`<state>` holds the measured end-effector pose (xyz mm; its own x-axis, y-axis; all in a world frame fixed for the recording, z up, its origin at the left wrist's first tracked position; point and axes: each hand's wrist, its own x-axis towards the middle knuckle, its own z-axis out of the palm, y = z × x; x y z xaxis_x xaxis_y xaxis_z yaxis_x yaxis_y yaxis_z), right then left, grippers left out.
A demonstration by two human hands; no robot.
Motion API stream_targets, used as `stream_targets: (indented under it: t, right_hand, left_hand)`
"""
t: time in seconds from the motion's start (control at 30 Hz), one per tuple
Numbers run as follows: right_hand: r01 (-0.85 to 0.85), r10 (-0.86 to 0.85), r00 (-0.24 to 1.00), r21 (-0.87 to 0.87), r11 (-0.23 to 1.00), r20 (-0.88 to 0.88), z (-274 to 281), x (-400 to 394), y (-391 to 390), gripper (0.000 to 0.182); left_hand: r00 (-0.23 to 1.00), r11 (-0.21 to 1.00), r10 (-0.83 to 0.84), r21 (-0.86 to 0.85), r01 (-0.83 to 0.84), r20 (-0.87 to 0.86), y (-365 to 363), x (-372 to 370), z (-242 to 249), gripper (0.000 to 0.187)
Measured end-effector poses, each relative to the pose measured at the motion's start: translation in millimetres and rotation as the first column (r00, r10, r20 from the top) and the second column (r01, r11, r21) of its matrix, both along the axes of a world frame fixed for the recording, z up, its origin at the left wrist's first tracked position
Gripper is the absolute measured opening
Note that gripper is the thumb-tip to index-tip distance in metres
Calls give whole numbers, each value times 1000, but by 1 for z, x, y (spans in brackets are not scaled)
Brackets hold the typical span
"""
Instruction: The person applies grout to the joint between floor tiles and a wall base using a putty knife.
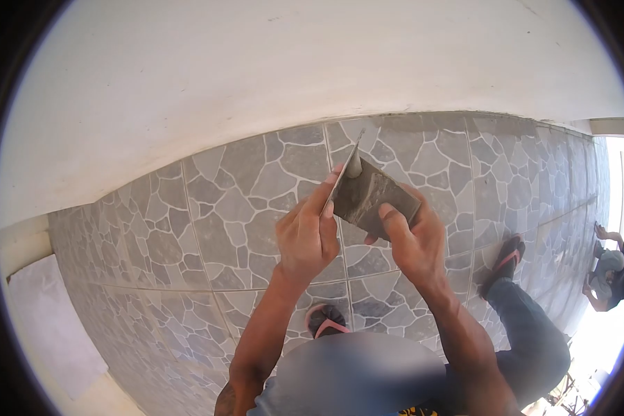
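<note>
In front of me, above the tiled floor, both my hands are closed on thin flat pieces. My right hand (pixel 416 239) pinches a dark grey rectangular scraper (pixel 373 195), thumb on its upper face and fingers underneath. Pale smears streak that face. My left hand (pixel 308 232) grips a second thin scraper (pixel 345 166), seen nearly edge-on and tilted, with its far corner pointing at the wall. The two scrapers meet or nearly touch along one edge. A small lump of light grey paste (pixel 354 167) sits between them near the far end.
A pale wall (pixel 256 76) rises ahead of a floor of stone-pattern tiles (pixel 243 177). My feet in sandals (pixel 326 319) stand apart on the tiles. Far right, another person (pixel 609 274) crouches near a bright opening. A white panel (pixel 55 326) is at the left.
</note>
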<state>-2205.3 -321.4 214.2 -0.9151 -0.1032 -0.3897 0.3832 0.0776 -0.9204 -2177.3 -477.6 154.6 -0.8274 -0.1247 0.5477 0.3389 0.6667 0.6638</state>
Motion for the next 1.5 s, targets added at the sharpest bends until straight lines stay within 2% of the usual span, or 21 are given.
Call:
stream_targets:
  t: [0.37, 0.57, 0.67, 0.77, 0.87, 0.97, 1.03, 1.07, 1.1, 1.2, 1.3, 1.4, 1.5]
  right_hand:
    - [-113, 114, 993, -29, 993, 7, -19, -6, 2, 37]
    - [-74, 74, 997, -191, 979, -3, -36, -12, 2, 34]
    - [-88, 121, 988, -286, 954, 99, -52, -16, 14, 34]
    - [32, 63, 985, -540, 841, 158, -55, -24, 18, 35]
    - [8, 87, 983, -512, 859, 163, -62, -38, 34, 35]
    - [61, 6, 986, -388, 920, 169, -73, -54, 55, 34]
    - [2, 3, 996, -62, 998, 87, -86, -67, 72, 34]
    - [-18, 13, 999, 106, 994, 46, -91, -75, 76, 34]
    - [-14, 17, 1000, 312, 950, -5, -93, -84, 78, 38]
    - [-55, 39, 998, 638, 768, 39, -105, -118, 79, 39]
    - [-53, 168, 984, 793, 607, -64, -134, -146, 91, 38]
    - [-73, 228, 972, 834, 547, -64, -137, -164, 90, 37]
    - [-106, 210, 978, 836, 538, -11, -130, -177, 81, 36]
  left_hand:
    - [988, 999, -28, -13, 31, 149, -8, 5, -3, 30]
    - [970, 1000, -23, -2, 24, 240, -11, 12, -8, 30]
    - [955, 999, -46, -12, 52, 293, -14, 16, -9, 30]
    - [921, 994, -70, -48, 96, 384, -20, 29, -19, 30]
    - [779, 1000, 8, 17, -23, 627, -28, 51, -46, 31]
    - [752, 946, 91, 179, -270, 653, -57, 57, -75, 27]
    - [750, 888, 136, 256, -382, 647, -93, 64, -110, 25]
    - [756, 848, 172, 296, -440, 632, -109, 67, -129, 25]
    - [764, 852, 215, 265, -451, 608, -125, 72, -145, 25]
    - [787, 846, 357, 183, -500, 503, -144, 78, -186, 26]
    - [773, 835, 438, 110, -539, 458, -142, 74, -196, 28]
    - [737, 836, 473, 17, -548, 483, -139, 77, -200, 30]
    - [727, 845, 506, -95, -527, 464, -141, 78, -204, 31]
